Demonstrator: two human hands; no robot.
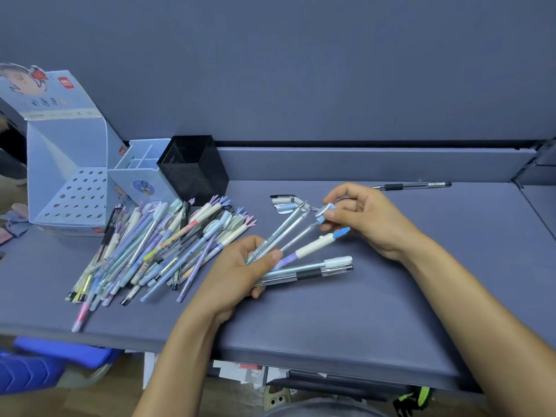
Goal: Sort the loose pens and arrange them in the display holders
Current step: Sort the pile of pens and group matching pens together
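Note:
My left hand (240, 267) grips a fan of several pens (304, 251) near the middle of the desk, their tops pointing right and away. My right hand (358, 218) pinches the blue and white cap (324, 212) at the top of one thin clear pen in that fan. A big heap of loose pastel pens (156, 251) lies on the desk to the left. Behind the heap stand a light blue cardboard display stand with rows of holes (78, 197), a light blue compartment holder (132, 170) and a black mesh cup (192, 167).
Loose pen caps (284, 203) lie just beyond my hands. One black-grip clear pen (412, 185) rests alone at the back right by the grey partition. The desk's front edge (301, 361) runs below my forearms, with a blue chair (45, 365) at lower left.

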